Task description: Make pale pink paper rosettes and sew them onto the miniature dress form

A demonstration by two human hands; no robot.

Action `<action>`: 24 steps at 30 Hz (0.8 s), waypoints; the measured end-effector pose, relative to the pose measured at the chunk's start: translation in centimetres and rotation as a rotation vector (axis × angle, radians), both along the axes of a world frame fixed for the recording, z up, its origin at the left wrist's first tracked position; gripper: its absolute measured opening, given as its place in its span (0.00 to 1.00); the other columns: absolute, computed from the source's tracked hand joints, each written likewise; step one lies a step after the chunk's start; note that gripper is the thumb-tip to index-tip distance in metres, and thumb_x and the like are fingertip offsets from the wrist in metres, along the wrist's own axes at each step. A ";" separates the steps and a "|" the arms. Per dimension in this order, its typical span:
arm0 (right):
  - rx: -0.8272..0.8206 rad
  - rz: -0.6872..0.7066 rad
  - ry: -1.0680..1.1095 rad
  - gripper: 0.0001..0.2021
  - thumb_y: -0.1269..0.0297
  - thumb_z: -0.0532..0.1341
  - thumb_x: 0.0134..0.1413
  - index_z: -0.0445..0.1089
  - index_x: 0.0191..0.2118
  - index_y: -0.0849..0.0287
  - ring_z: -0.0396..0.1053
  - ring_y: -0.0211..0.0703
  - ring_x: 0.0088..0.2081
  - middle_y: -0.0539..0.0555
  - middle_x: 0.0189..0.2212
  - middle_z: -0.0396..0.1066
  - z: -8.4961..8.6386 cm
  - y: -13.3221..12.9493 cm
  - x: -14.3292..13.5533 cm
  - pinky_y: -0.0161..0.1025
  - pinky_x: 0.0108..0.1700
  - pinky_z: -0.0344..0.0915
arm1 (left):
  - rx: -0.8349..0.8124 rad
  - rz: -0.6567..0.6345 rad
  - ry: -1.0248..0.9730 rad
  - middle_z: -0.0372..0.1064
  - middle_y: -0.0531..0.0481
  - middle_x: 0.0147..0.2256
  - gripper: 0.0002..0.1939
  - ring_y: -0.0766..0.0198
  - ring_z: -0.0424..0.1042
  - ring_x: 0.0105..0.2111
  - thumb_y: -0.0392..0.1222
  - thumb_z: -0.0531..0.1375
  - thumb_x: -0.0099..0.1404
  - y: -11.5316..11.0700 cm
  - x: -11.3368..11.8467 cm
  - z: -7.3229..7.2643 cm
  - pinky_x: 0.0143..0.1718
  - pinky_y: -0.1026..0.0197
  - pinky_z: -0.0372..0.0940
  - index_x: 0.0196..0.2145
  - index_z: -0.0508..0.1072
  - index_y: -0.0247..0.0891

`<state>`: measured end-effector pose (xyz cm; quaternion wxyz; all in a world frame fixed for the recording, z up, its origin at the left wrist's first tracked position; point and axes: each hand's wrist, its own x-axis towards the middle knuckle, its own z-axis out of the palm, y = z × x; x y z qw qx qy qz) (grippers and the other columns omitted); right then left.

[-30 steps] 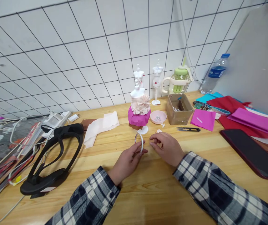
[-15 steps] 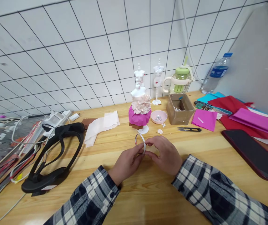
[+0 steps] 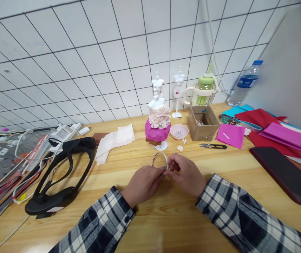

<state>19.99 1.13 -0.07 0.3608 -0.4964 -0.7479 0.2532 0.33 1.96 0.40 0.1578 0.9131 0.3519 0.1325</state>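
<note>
My left hand (image 3: 145, 183) is closed on a narrow roll of tape (image 3: 161, 153), white outside with a coloured print on its inner side. The roll stands upright above the tabletop, its lower part hidden by my fingers. My right hand (image 3: 186, 174) pinches at the roll's right edge; whether a loose tape end is between its fingers is too small to see. Just beyond the roll stands a small white dress form (image 3: 156, 102) with a pleated pale pink top (image 3: 161, 117) and a puffed magenta skirt (image 3: 157, 130).
Behind are another white dress form (image 3: 178, 84), a pink dish (image 3: 175, 135) of small beads, a cardboard box (image 3: 203, 130) and a green-lidded cup (image 3: 205, 84). Thread snips (image 3: 215, 146), magenta paper (image 3: 230, 135) and a phone (image 3: 284, 174) lie right. Left are pale paper (image 3: 113, 142) and a black headset frame (image 3: 71, 151).
The tape roll has turned to face me more and shifted slightly right. My left fingers have moved right with it, and my right fingers have curled in closer to its edge.
</note>
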 end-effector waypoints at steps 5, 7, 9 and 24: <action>-0.016 -0.005 -0.055 0.11 0.65 0.64 0.51 0.59 0.27 0.56 0.61 0.37 0.26 0.46 0.23 0.64 -0.3 -0.1 0.0 0.35 0.28 0.55 | -0.053 0.061 0.016 0.72 0.49 0.33 0.11 0.60 0.70 0.32 0.43 0.47 0.71 -0.2 0.2 0.0 0.34 0.60 0.60 0.44 0.67 0.41; -0.001 -0.042 -0.005 0.09 0.63 0.64 0.51 0.62 0.34 0.56 0.61 0.36 0.26 0.47 0.27 0.66 -0.4 -0.1 0.1 0.35 0.28 0.58 | -0.075 0.109 -0.014 0.72 0.49 0.32 0.11 0.60 0.70 0.32 0.43 0.46 0.71 -0.2 0.2 -0.1 0.34 0.61 0.60 0.43 0.66 0.41; 0.051 -0.051 0.035 0.15 0.63 0.64 0.52 0.64 0.45 0.56 0.63 0.37 0.28 0.50 0.35 0.69 -0.4 0.0 0.2 0.36 0.30 0.62 | -0.092 0.139 -0.056 0.71 0.50 0.31 0.11 0.61 0.70 0.31 0.42 0.46 0.71 -0.2 0.1 -0.2 0.33 0.62 0.60 0.42 0.66 0.40; 0.201 0.068 -0.067 0.07 0.65 0.55 0.62 0.68 0.33 0.56 0.67 0.40 0.34 0.51 0.32 0.70 -0.1 -0.5 -0.6 0.36 0.36 0.61 | -0.240 0.309 -0.360 0.69 0.52 0.26 0.10 0.64 0.67 0.27 0.40 0.51 0.65 -0.1 0.6 -0.4 0.31 0.64 0.60 0.31 0.70 0.39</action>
